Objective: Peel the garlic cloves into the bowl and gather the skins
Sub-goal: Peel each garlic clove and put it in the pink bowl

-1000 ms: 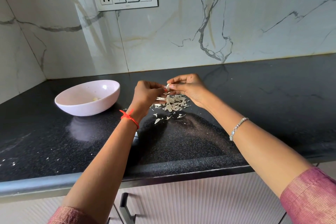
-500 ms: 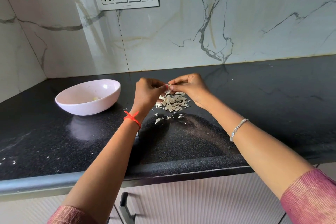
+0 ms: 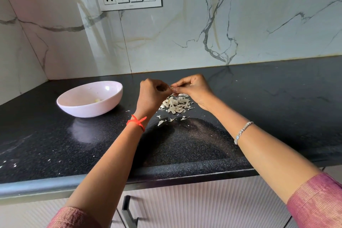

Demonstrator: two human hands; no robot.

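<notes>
Barely anything has been shifted in the last second: both hands are kept together above the heap, and only the clove is now almost hidden. The left hand (image 3: 150, 96) and right hand (image 3: 192, 89) are curled, fingertips pinched on the garlic clove (image 3: 171, 88) just over the skins (image 3: 176, 104) on the counter (image 3: 259, 98). 1 peeled clove (image 3: 97, 100) is seen in the bowl (image 3: 88, 111), off to the left. The skin is best nicked and pulled low, so flakes are dropped onto the heap.

Black speckled countertop (image 3: 259, 116): pink bowl (image 3: 88, 110) left, garlic skin pile (image 3: 176, 104) centre, stray flakes (image 3: 160, 122) nearby.
</notes>
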